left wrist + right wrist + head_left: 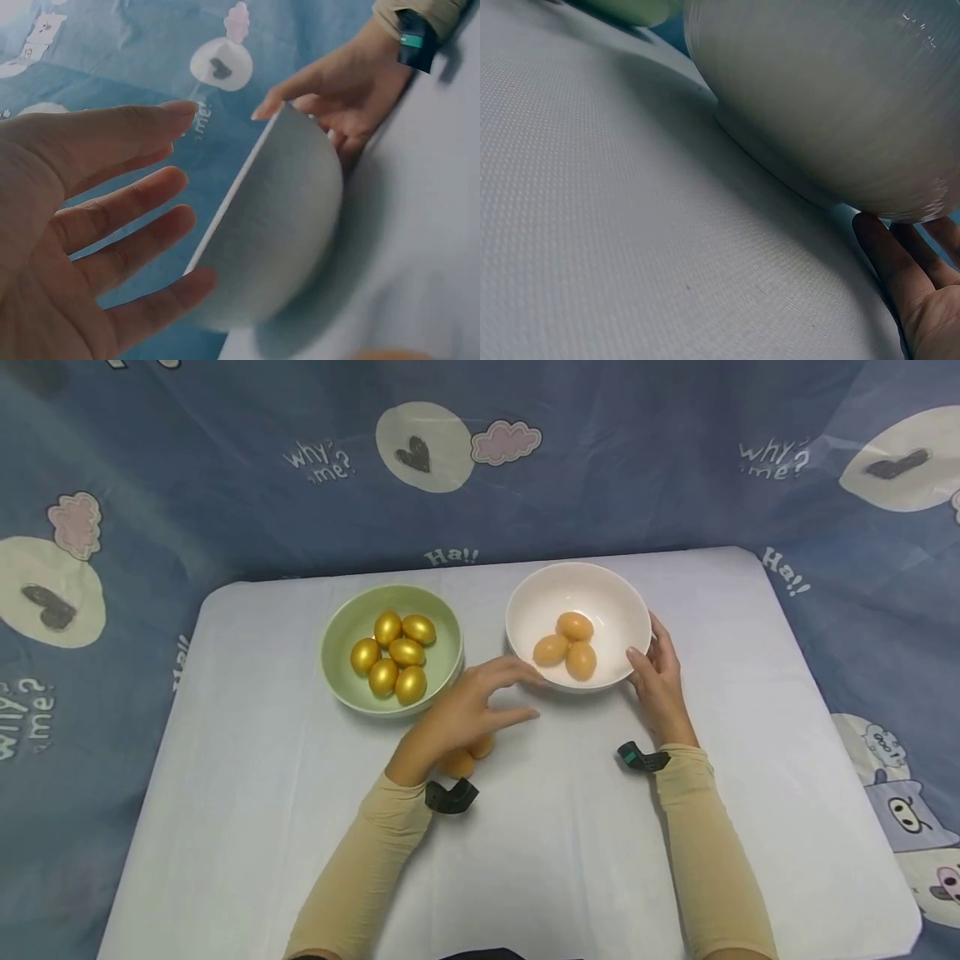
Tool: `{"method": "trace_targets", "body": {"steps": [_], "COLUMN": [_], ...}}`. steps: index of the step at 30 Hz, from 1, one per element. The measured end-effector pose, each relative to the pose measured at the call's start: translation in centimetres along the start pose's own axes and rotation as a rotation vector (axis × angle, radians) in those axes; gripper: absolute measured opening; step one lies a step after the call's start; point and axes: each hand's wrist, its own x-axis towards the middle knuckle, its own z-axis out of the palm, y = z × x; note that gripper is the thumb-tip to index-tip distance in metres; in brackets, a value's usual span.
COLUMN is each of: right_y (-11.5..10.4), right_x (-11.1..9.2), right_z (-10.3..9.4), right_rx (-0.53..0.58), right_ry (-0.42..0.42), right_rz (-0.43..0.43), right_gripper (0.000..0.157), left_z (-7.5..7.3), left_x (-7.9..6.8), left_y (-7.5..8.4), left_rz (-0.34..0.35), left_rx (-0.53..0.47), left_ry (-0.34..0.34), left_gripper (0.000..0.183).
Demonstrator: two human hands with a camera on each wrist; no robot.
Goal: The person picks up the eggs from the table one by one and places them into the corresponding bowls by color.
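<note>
My right hand (660, 681) grips the right side of a white bowl (618, 602), thumb at the rim and fingers against the outer wall. In the right wrist view, fingertips (870, 229) reach the bowl's lower outside. Three orange-brown eggs (581, 660) lie together inside it. My left hand (472, 697) holds nothing; its fingers are spread beside the bowl's near left rim. Whether they touch the rim I cannot tell. Below the left wrist, more orange-brown eggs (457, 764) rest on the table, partly hidden by that hand.
A green bowl (337, 681) with several shiny golden eggs (407, 652) stands left of the white bowl, close to my left forearm. Both bowls are on a white-covered table (555, 860). A blue patterned cloth (300, 518) hangs behind the table's far edge.
</note>
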Motion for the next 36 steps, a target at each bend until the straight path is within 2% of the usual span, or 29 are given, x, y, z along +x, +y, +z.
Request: {"method": "trace_targets", "body": {"steps": [5, 11, 16, 20, 27, 36], "right_y": [0.0, -0.1, 0.1, 0.2, -0.1, -0.2], "right_x": [0.1, 0.2, 0.1, 0.0, 0.0, 0.0], "right_z": [-0.1, -0.1, -0.1, 0.1, 0.1, 0.1], "right_rx": [0.012, -0.007, -0.011, -0.003, 0.033, 0.023], "right_ry": [-0.005, 0.001, 0.001, 0.001, -0.008, -0.007], "right_rz": [-0.002, -0.009, -0.007, -0.008, -0.008, -0.010], "right_gripper": [0.066, 0.066, 0.066, 0.066, 0.067, 0.067], "left_z": [0.1, 0.7, 1.3, 1.7, 2.9, 3.4], "left_x": [-3.2, -6.9, -9.4, -10.9, -12.3, -12.4], "left_y": [-0.7, -2.3, -3.4, -4.3, -5.2, -5.2], "left_rz": [-0.054, -0.052, -0.081, -0.144, -0.158, -0.146], "left_rx": [-0.011, -0.034, -0.048, -0.053, -0.022, -0.011], "left_ry": [0.020, 0.095, 0.135, 0.152, 0.205, 0.253], "left_gripper": [0.034, 0.035, 0.035, 0.034, 0.030, 0.033]}}
